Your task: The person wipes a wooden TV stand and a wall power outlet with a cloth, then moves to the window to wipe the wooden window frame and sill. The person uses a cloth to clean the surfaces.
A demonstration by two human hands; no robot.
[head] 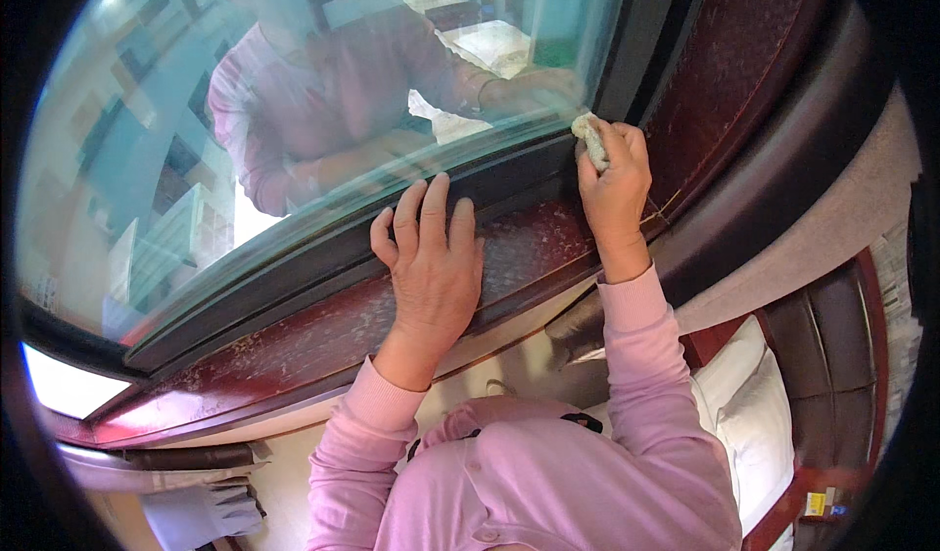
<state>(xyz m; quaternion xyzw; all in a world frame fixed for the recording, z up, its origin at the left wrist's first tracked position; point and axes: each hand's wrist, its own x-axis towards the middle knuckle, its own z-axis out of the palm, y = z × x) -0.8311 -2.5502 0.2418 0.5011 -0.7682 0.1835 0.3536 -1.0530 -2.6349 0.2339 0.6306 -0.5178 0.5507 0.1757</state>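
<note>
Near the lower right corner of the window pane (pixel 345 103), my right hand (pixel 617 169) pinches a crumpled, off-white cloth (pixel 590 138) between thumb and fingers, with the cloth against the corner of the dark frame. My left hand (pixel 433 257) rests palm down, fingers spread, on the dark lower window frame (pixel 294 272), holding nothing. Below the frame runs a reddish-brown, scuffed windowsill (pixel 286 353). The glass reflects a person in a pink top with both arms stretched out.
A dark curtain (pixel 778 162) hangs along the right side of the window. White pillows (pixel 756 411) lean by a dark padded headboard (pixel 830 331) at the lower right. Pale fabric with a ruffled edge (pixel 202 514) is at the lower left.
</note>
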